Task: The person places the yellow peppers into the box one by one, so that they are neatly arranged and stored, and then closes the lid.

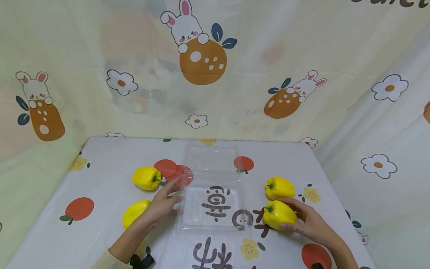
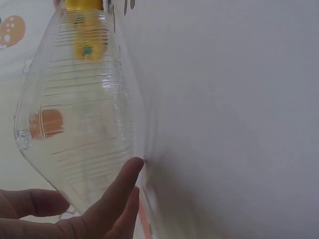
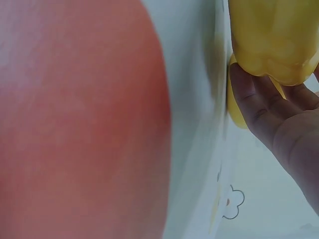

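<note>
A clear plastic clamshell box (image 1: 209, 225) lies opened out on the table, its lid (image 1: 211, 158) folded back on the far side. My left hand (image 1: 163, 203) is at the box's left side, fingers spread and fairly straight. In the left wrist view, fingertips (image 2: 132, 167) touch the box wall low by the cloth. My right hand (image 1: 307, 220) grips a yellow bell pepper (image 1: 279, 215) to the right of the box, with fingers and thumb around its right side. Just behind it sits another yellow bell pepper (image 1: 279, 187). Whether the gripped pepper touches the table, I cannot tell.
Left of the box lie two more yellow bell peppers: one farther back (image 1: 147, 178), one nearer (image 1: 135, 213) and partly hidden by my left forearm. A white printed cloth (image 1: 111, 164) covers the table. Patterned curtains (image 1: 141, 112) hang behind it and at the sides.
</note>
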{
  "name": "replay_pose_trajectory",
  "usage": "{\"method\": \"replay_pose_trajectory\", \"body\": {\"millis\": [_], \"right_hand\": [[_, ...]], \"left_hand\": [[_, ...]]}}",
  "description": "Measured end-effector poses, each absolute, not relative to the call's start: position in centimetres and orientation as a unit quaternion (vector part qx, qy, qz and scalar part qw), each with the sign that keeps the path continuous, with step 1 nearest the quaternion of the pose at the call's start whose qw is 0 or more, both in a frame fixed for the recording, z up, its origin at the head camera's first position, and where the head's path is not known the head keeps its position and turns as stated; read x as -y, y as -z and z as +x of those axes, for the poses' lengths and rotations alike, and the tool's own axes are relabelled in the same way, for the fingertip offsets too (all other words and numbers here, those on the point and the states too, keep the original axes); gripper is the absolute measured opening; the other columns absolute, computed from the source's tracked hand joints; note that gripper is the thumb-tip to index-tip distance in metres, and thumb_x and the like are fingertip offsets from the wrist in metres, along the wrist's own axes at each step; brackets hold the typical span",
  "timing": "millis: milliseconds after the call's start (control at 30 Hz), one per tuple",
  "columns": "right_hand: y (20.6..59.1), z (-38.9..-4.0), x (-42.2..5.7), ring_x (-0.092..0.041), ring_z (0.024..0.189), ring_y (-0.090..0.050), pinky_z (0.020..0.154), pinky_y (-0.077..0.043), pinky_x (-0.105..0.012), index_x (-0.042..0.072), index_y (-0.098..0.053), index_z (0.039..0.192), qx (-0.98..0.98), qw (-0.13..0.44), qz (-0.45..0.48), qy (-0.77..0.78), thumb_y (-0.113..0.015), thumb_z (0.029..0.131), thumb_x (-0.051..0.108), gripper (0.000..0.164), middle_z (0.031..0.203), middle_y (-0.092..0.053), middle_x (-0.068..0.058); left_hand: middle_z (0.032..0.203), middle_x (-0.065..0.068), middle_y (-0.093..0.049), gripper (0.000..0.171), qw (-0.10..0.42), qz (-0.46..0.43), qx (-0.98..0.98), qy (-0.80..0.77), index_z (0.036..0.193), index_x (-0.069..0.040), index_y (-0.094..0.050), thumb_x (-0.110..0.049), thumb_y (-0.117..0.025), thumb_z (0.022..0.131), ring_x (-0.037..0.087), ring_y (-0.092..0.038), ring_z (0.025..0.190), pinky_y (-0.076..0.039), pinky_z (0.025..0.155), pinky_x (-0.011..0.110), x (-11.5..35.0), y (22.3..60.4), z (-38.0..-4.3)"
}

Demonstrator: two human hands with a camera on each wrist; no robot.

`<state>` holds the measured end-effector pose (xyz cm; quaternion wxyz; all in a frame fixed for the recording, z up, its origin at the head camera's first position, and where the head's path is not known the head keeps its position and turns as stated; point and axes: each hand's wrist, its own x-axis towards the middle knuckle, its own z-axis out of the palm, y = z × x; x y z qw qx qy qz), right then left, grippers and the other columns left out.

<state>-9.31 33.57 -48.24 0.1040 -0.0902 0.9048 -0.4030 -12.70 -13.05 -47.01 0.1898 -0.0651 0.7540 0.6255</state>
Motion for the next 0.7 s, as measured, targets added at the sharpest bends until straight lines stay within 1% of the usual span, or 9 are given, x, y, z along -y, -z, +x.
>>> {"method": "replay_pose_trajectory", "body": {"millis": [233,533,633,700], "right_hand": [[47.6,-9.4,-33.3,0.009,0.112,-0.056,0.097,-0.053,-0.013,0.017,-0.056,0.15,-0.907,0.106,-0.088,0.398,-0.084,0.09,0.032,0.067,0.149,-0.062,-0.013],[46.7,-9.2,-32.3,0.008,0.117,-0.055,0.099,-0.049,-0.009,0.019,-0.056,0.151,-0.914,0.099,-0.087,0.384,-0.083,0.091,0.035,0.068,0.152,-0.06,-0.012],[46.2,-9.0,-31.9,0.005,0.118,-0.057,0.099,-0.05,-0.01,0.02,-0.056,0.151,-0.916,0.093,-0.09,0.38,-0.083,0.091,0.036,0.067,0.152,-0.06,-0.012],[46.0,-9.0,-31.7,-0.002,0.119,-0.06,0.099,-0.05,-0.01,0.021,-0.056,0.15,-0.916,0.091,-0.093,0.379,-0.083,0.091,0.036,0.067,0.151,-0.06,-0.011]], "left_hand": [[0.16,0.02,-0.046,0.069,0.191,-0.065,-0.754,-0.625,0.162,-0.036,-0.043,-0.004,-0.055,0.102,0.044,-0.051,0.142,-0.061,0.101,0.055,13.1,47.2,-12.4],[0.162,0.02,-0.045,0.067,0.197,-0.076,-0.749,-0.628,0.161,-0.038,-0.043,-0.006,-0.054,0.104,0.044,-0.049,0.143,-0.061,0.101,0.055,13.1,47.0,-12.5],[0.162,0.02,-0.045,0.067,0.199,-0.077,-0.748,-0.629,0.161,-0.039,-0.043,-0.006,-0.054,0.104,0.044,-0.049,0.144,-0.061,0.102,0.056,13.0,47.0,-12.5],[0.162,0.02,-0.045,0.067,0.199,-0.077,-0.748,-0.629,0.161,-0.039,-0.043,-0.006,-0.054,0.104,0.044,-0.049,0.144,-0.06,0.102,0.056,13.0,46.9,-12.5]]}}
